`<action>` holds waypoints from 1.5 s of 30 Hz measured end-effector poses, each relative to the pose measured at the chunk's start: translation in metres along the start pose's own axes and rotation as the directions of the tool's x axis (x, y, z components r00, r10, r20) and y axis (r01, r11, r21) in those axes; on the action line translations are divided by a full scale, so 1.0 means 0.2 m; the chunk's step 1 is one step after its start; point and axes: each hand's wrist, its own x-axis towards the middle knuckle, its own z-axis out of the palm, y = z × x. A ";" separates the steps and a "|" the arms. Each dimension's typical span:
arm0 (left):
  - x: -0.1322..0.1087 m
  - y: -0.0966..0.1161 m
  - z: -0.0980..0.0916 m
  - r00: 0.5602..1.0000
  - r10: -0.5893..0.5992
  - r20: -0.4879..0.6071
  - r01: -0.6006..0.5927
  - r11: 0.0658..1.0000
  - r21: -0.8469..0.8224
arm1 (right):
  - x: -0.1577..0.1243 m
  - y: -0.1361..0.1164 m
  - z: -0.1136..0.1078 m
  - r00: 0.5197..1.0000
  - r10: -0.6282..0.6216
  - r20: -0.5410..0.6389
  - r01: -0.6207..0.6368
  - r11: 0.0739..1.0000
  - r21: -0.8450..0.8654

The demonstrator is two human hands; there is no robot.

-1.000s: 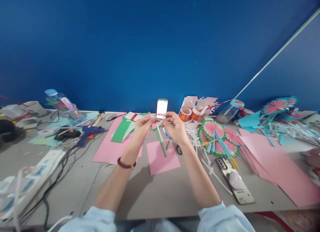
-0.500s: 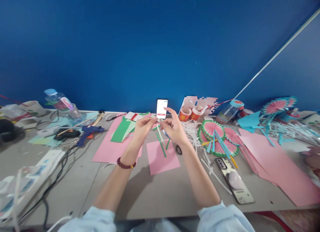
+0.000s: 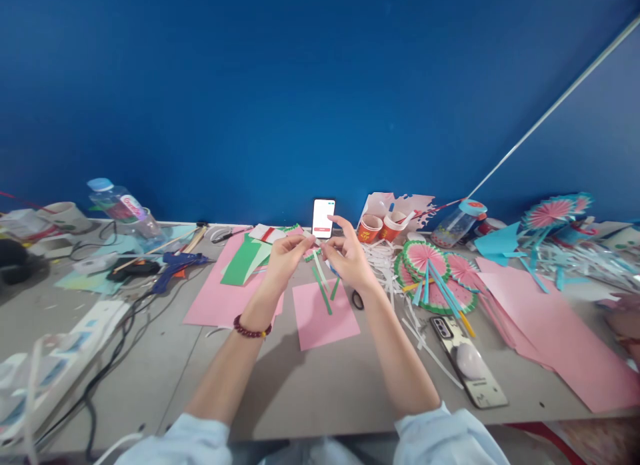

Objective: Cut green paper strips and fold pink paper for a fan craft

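My left hand [image 3: 287, 257], with a beaded bracelet on the wrist, is closed in a pinch. Opposite it, my right hand [image 3: 349, 259] pinches with thumb and bent fingers, its index finger raised. Between the fingertips is a small pale piece, apparently a strip of paper [image 3: 318, 241], largely covered by the fingers. Below the hands, narrow green paper strips [image 3: 323, 291] lie over a pink square sheet [image 3: 326, 328]. Just behind the hands a lit phone [image 3: 323, 218] leans upright. The black loop of a scissors handle [image 3: 357, 300] shows beside my right wrist.
Pink and green paper [image 3: 245, 261], a blue glue gun [image 3: 175, 268] and a power strip [image 3: 75, 365] lie left. To the right are paper cups [image 3: 370, 229], white paper shreds [image 3: 383, 265], watermelon-patterned paper fans [image 3: 435, 278], a second phone [image 3: 470, 365] and pink sheets [image 3: 560, 331].
Both hands keep nearly the same pose and place. The view shifts very slightly; at the far right edge, another person's hand has moved a little.
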 end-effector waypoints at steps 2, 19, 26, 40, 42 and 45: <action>0.00 0.00 0.00 1.000 -0.002 0.005 0.002 1.000 0.002 | 0.00 0.00 0.00 1.000 -0.002 0.001 0.002 1.000 0.003; 0.00 0.00 0.00 0.999 -0.019 0.026 0.019 1.000 -0.012 | 0.00 -0.01 -0.01 1.000 -0.024 0.004 0.025 0.998 -0.066; 0.00 0.01 0.00 0.999 -0.020 0.030 0.021 1.000 -0.014 | 0.00 0.00 0.00 1.000 -0.026 0.006 0.026 0.996 -0.084; 0.00 0.01 0.00 0.999 -0.032 0.034 0.032 0.999 -0.006 | 0.00 0.00 -0.01 0.999 -0.033 -0.008 0.031 0.993 -0.118; 0.00 0.00 0.00 0.999 -0.027 0.033 0.027 1.000 -0.001 | 0.00 0.01 -0.01 0.999 -0.035 -0.009 0.034 0.992 -0.119; 0.01 -0.01 0.00 0.999 -0.023 0.036 0.023 1.000 0.003 | 0.00 0.01 -0.01 0.999 -0.033 -0.010 0.031 0.993 -0.117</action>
